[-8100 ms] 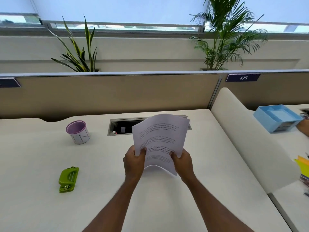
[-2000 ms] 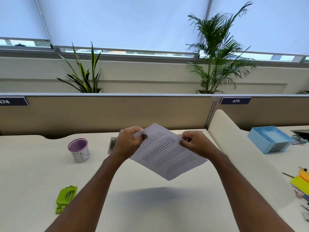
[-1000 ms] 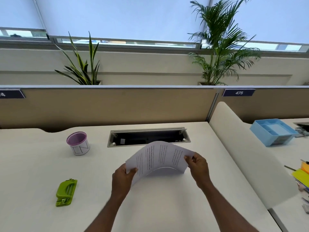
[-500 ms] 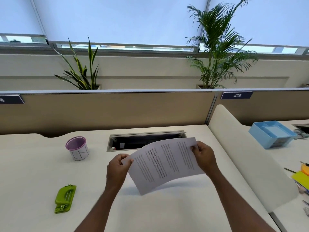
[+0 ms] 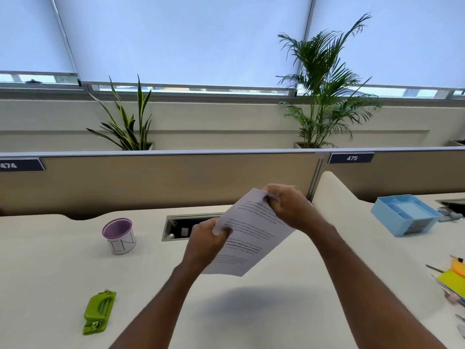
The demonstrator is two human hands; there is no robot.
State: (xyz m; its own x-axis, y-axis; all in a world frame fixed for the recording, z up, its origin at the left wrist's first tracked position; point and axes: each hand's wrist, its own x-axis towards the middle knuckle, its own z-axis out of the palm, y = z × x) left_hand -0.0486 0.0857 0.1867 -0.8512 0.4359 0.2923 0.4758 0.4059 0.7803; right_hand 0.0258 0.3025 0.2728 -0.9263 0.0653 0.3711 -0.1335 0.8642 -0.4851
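A thin stack of printed white paper sheets (image 5: 251,238) hangs in the air above the cream desk (image 5: 50,278), tilted with its long side running from upper right to lower left. My left hand (image 5: 206,241) pinches the stack's left edge near the middle. My right hand (image 5: 289,207) grips the top corner, fingers curled over it. The paper casts a shadow on the desk below.
A purple-rimmed mesh cup (image 5: 118,235) stands at the left. A green hole punch (image 5: 99,312) lies near the front left. A cable slot (image 5: 183,226) opens behind my hands. A blue tray (image 5: 405,214) and coloured stationery (image 5: 453,280) sit beyond the desk divider (image 5: 357,222) at right.
I have lifted the paper higher and turned it so that it hangs more upright. My right hand moved up to the top corner, and my left hand shifted right along the left edge.
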